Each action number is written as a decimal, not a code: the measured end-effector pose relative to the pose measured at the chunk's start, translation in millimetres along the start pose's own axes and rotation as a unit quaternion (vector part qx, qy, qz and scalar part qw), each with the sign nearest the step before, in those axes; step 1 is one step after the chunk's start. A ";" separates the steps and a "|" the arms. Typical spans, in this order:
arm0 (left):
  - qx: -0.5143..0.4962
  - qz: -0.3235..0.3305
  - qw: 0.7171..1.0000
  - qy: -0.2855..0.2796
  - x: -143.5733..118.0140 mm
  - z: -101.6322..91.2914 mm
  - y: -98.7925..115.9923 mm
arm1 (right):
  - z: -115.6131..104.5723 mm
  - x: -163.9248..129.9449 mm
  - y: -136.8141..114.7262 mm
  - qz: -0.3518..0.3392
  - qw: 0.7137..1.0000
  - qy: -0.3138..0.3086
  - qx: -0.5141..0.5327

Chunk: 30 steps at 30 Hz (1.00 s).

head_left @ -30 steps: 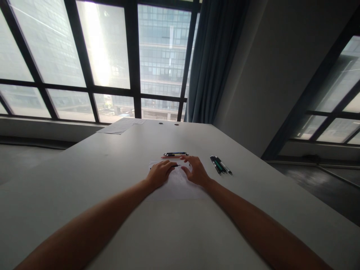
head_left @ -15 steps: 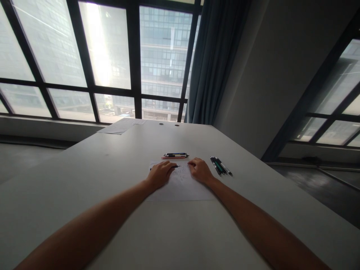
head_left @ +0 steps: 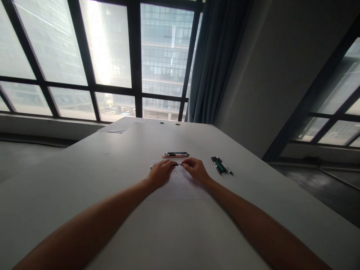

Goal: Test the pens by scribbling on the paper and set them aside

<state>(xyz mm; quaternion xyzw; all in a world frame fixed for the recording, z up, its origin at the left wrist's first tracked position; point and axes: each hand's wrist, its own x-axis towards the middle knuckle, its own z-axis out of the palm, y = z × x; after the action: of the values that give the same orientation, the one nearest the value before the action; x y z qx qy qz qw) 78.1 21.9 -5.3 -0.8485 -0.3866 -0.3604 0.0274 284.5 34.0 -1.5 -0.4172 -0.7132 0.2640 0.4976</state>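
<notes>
My left hand (head_left: 160, 173) rests on a white sheet of paper (head_left: 180, 187) and grips a dark pen (head_left: 177, 164) that lies across the sheet's far edge. My right hand (head_left: 197, 169) has its fingertips pinched on the pen's right end, so both hands hold the same pen. Just beyond the hands lie two or three pens (head_left: 176, 154), one pink, side by side. A bundle of dark and green pens (head_left: 221, 165) lies to the right of my right hand.
The grey table (head_left: 112, 176) runs away toward tall windows. Loose sheets of paper (head_left: 120, 125) lie at its far left corner, near two small cable holes (head_left: 169, 123). A blue curtain (head_left: 213, 60) hangs at the back right.
My right hand was spread open over the paper, drew back to the right as a fist, then came left and pinched the pen's tip. My left hand stayed in place.
</notes>
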 end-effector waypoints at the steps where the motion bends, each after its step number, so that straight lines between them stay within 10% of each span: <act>1: -0.002 0.001 1.000 0.001 0.1 0.4 -0.3 | 0.5 -0.1 0.6 0.000 1.000 -0.005 0.005; 18: -0.055 0.002 0.998 -0.002 0.3 2.6 -3.1 | 7.5 -3.3 -1.9 -0.031 0.999 0.008 0.030; 30: -0.027 0.026 0.999 -0.018 -0.1 -0.2 -0.8 | -2.5 -9.0 -11.6 -0.164 0.957 -0.061 -0.230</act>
<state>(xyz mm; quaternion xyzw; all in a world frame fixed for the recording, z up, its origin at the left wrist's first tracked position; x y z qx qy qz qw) 77.4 22.3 -5.5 -0.8650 -0.3551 -0.3544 0.0063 284.4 20.2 4.3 -0.3811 -0.8421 0.0327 0.3802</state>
